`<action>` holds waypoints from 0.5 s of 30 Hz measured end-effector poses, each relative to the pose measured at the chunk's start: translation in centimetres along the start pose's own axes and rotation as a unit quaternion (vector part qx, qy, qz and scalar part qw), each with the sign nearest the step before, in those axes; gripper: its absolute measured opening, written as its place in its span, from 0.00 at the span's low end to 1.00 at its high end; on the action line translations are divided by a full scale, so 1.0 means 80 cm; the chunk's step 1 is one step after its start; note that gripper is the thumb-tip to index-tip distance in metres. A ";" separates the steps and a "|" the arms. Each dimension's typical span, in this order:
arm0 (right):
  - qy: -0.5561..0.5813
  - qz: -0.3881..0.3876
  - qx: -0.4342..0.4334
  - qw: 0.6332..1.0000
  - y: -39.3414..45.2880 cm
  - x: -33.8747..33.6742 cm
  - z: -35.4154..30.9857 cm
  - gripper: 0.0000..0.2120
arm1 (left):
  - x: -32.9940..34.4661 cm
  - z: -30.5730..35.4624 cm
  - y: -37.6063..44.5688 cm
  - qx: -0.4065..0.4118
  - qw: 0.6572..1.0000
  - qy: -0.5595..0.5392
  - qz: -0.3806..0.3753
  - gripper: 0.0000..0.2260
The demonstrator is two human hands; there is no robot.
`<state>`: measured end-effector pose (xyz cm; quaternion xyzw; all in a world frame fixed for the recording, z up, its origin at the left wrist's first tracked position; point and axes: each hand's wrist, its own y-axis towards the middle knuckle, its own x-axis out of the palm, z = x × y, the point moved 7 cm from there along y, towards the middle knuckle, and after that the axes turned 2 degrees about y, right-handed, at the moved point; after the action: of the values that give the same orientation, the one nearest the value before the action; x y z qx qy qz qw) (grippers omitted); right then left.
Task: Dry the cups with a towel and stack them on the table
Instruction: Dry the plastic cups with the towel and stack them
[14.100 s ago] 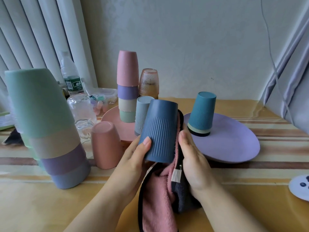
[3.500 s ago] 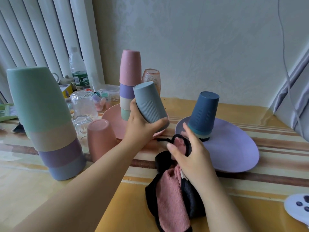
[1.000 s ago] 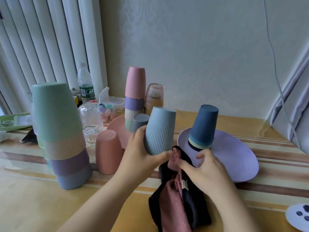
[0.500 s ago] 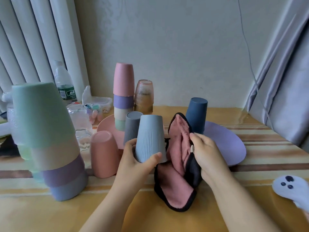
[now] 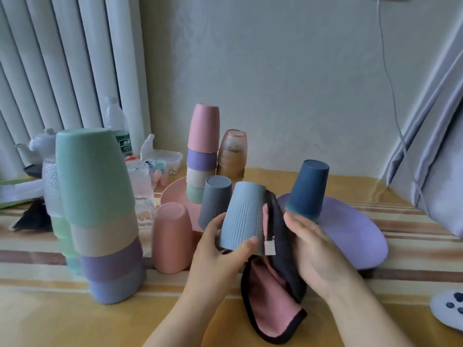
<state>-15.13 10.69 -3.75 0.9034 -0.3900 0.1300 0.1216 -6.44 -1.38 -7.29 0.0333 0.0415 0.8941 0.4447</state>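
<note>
My left hand [image 5: 218,254] grips a light blue-grey ribbed cup [image 5: 243,216], upside down and tilted, above the table's front. My right hand [image 5: 315,249] holds a pink towel with a dark back [image 5: 270,301] against the cup's right side; its thumb is hidden behind the cloth. The towel's lower end hangs to the table. A stack topped by a dark blue cup [image 5: 307,191] stands upside down on the purple plate [image 5: 350,234]. A grey ribbed cup [image 5: 215,199] stands on the pink plate [image 5: 175,194].
A tall stack of pastel cups [image 5: 100,209] stands near left, a pink cup [image 5: 171,236] beside it. Behind are another pastel stack [image 5: 203,146], an amber glass [image 5: 231,151], clear glasses and a water bottle [image 5: 117,128]. A white object [image 5: 448,309] lies at the right front.
My right hand has brought the lifted towel against the cup's right side. The cup in my left hand has stayed in place, slightly tilted.
</note>
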 end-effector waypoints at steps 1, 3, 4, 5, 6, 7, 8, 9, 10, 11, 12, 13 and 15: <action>-0.052 -0.030 -0.039 0.997 -0.004 0.003 0.004 0.18 | 0.000 -0.001 0.001 0.000 1.000 -0.003 0.006 0.28; -0.208 -0.056 -0.125 0.968 -0.015 0.010 0.008 0.23 | 0.001 -0.001 0.001 0.009 1.000 -0.008 0.007 0.23; -0.283 -0.059 -0.160 0.944 -0.018 0.017 0.009 0.22 | 0.003 -0.001 0.002 0.017 1.000 -0.009 -0.001 0.17; -0.341 -0.058 -0.191 0.918 -0.021 0.023 0.010 0.20 | 0.006 0.000 0.000 0.023 1.000 -0.007 -0.015 0.14; -0.378 -0.054 -0.216 0.899 -0.024 0.029 0.012 0.19 | 0.009 0.004 -0.001 0.029 0.999 -0.002 -0.033 0.14; -0.398 -0.040 -0.238 0.885 -0.027 0.033 0.013 0.18 | 0.012 0.007 -0.002 0.038 0.998 0.005 -0.051 0.16; -0.407 -0.021 -0.257 0.876 -0.028 0.035 0.014 0.18 | 0.015 0.011 -0.004 0.048 0.996 0.013 -0.069 0.16; -0.408 -0.001 -0.271 0.872 -0.029 0.035 0.011 0.18 | 0.018 0.017 -0.005 0.059 0.994 0.019 -0.085 0.16; -0.398 0.015 -0.274 0.875 -0.028 0.032 0.009 0.17 | 0.021 0.020 -0.007 0.068 0.992 0.022 -0.100 0.14; -0.377 0.028 -0.269 0.886 -0.026 0.026 0.005 0.17 | 0.025 0.022 -0.008 0.075 0.990 0.027 -0.114 0.14; -0.353 0.039 -0.262 0.897 -0.024 0.020 0.001 0.17 | 0.029 0.022 -0.010 0.078 0.988 0.031 -0.129 0.15; -0.338 0.050 -0.258 0.904 -0.023 0.013 -0.005 0.17 | 0.033 0.021 -0.012 0.077 0.987 0.035 -0.139 0.16; -0.326 0.067 -0.245 0.911 -0.020 0.002 -0.017 0.14 | 0.038 0.017 -0.017 0.067 0.984 0.026 -0.160 0.18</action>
<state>-14.03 12.11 -2.67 0.8090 -0.4875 -0.2633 0.1964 -7.07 1.91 -5.99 0.0329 0.1179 0.8071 0.5776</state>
